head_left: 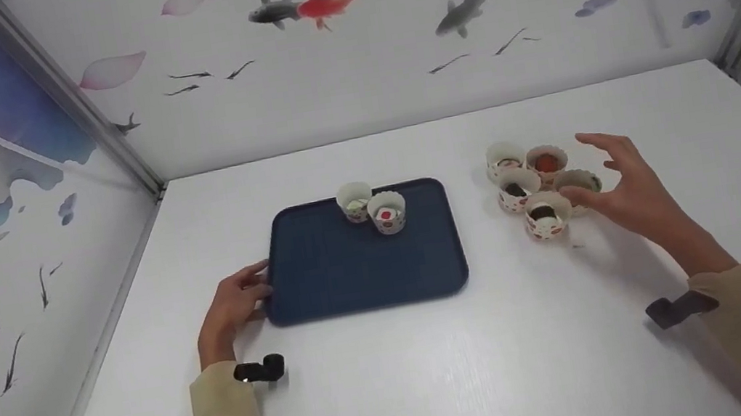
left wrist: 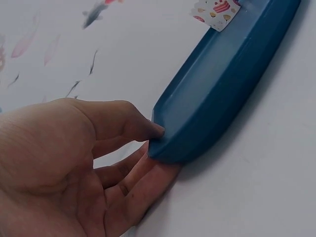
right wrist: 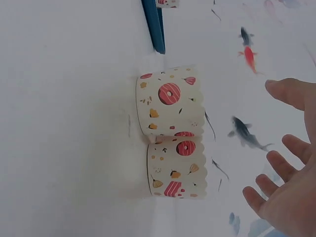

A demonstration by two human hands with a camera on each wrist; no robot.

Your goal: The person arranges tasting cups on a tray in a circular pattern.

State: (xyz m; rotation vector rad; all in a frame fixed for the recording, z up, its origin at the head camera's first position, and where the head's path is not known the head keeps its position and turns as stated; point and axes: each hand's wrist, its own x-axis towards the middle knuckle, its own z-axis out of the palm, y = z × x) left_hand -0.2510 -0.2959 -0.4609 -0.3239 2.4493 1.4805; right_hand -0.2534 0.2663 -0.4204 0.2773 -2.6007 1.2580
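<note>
A dark blue tray [head_left: 366, 275] lies on the white table, its left edge pinched by my left hand [head_left: 234, 305]. In the left wrist view the thumb [left wrist: 140, 126] is over the rim and the fingers are beneath it. Two paper baking cups stand at the tray's back: one [head_left: 356, 211] with pale contents, the other [head_left: 390, 223] with something white and red inside. My right hand [head_left: 632, 191] is spread beside a cluster of several printed paper cups, nearest the cup [head_left: 585, 196] at the cluster's right. In the right wrist view its fingers hold nothing, apart from the cups [right wrist: 170, 101].
In the cluster, a front cup [head_left: 549, 225] holds something dark and white, and a back cup [head_left: 547, 163] something red-brown. White panels with painted fish [head_left: 329, 5] border the table's back and left. Bare table surface [head_left: 403, 379] lies in front of the tray.
</note>
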